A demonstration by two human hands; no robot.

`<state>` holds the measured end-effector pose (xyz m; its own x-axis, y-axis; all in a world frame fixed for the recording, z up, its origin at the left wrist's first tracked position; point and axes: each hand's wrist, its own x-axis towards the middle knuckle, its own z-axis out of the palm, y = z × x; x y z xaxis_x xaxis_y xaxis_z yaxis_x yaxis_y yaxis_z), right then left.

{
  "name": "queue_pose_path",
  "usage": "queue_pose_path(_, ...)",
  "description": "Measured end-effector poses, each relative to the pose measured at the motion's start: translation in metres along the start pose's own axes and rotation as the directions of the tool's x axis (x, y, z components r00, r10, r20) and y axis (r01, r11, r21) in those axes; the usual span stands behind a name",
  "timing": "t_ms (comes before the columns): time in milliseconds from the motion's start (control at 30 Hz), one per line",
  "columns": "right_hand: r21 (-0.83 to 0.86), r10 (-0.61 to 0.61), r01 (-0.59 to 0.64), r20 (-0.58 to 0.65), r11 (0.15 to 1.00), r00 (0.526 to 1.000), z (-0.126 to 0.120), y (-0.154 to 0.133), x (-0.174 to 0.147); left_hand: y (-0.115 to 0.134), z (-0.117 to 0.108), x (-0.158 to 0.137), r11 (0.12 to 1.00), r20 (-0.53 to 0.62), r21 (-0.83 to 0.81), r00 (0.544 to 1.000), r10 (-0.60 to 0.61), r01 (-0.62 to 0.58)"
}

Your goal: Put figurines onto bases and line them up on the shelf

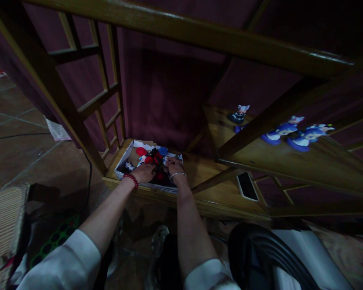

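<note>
A shallow open cardboard box (119, 170) on the low wooden shelf holds small figurines and red, blue and black pieces. My left hand (143, 173), with a red bead bracelet, reaches over the near side into the box; its fingertips are lost among the dark pieces. At the right end of the box is my right hand (174, 166), wearing a thin bracelet. Its fingers are bent beside a small white-and-blue piece, and what they grip is hard to make out. A small figurine (129, 165) lies in the box's left corner, and a red round piece (140, 151) near its back.
On the raised shelf (211, 121) at right stand a dark-based figurine (238, 115) and blue-based figurines (308, 137). A phone (247, 186) lies on the lower shelf. Wooden bars (181, 22) cross above my arms. Below right is a black rounded object (260, 249).
</note>
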<state>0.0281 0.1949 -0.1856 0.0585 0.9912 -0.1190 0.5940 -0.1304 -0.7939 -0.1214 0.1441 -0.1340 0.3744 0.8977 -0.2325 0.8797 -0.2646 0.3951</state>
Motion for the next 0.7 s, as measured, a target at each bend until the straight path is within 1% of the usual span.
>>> queue_pose_path(67, -0.008, 0.035, -0.035, -0.011, 0.999, 0.999, -0.002, -0.001, 0.000, 0.000, 0.000, 0.000, 1.000, 0.016, 0.001, 1.000, 0.003, -0.003)
queue_pose_path(167, -0.066, 0.060, -0.061, -0.028, 0.996, 0.998, -0.007, -0.007, -0.004, 0.001, -0.001, -0.001, 1.000, 0.039, -0.001, 0.999, 0.008, -0.008)
queue_pose_path(300, -0.169, 0.032, -0.039, -0.045, 0.985, 0.998, -0.014, -0.017, -0.012, 0.003, -0.003, -0.003, 1.000, 0.042, 0.010, 0.999, 0.022, -0.023)
queue_pose_path(467, -0.299, 0.027, -0.014, 0.040, 0.954, 0.999, -0.016, -0.027, -0.017, 0.005, -0.004, -0.003, 0.999, 0.021, 0.012, 0.999, 0.050, -0.050)
queue_pose_path(600, -0.424, -0.014, 0.047, 0.081, 0.905, 0.997, -0.008, -0.031, -0.017, 0.008, -0.005, -0.004, 0.999, 0.016, 0.029, 0.999, 0.037, -0.038)
queue_pose_path(700, -0.474, -0.028, 0.073, 0.101, 0.877, 0.995, -0.001, -0.034, -0.017, 0.010, -0.006, -0.006, 0.999, 0.013, 0.036, 1.000, 0.022, -0.023)
